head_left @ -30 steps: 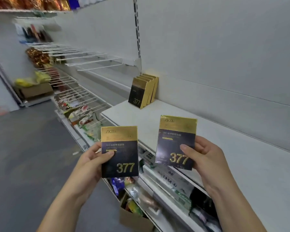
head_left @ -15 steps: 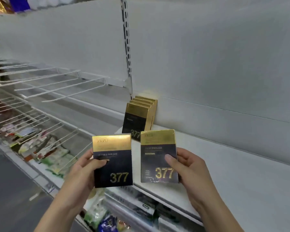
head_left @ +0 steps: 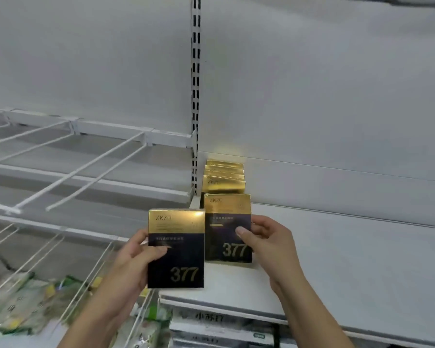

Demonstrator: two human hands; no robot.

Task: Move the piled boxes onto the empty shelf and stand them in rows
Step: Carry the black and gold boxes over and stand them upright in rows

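While the right hand (head_left: 269, 243) pinches one black-and-gold box (head_left: 227, 222) upright by its right edge, thumb on the face and fingers curled behind, that box stands at the front of a row of four like boxes (head_left: 223, 185) on the white shelf (head_left: 349, 259); whether its base touches the shelf cannot be told. The left hand (head_left: 133, 257) grips a second box (head_left: 176, 249) by its left edge, thumb across the front, upright in the air just left of the first. Six boxes in all, each facing front marked 377. Left of the slotted upright (head_left: 196, 96) run white wire rails (head_left: 86, 169), with blurred packets (head_left: 23, 297) below
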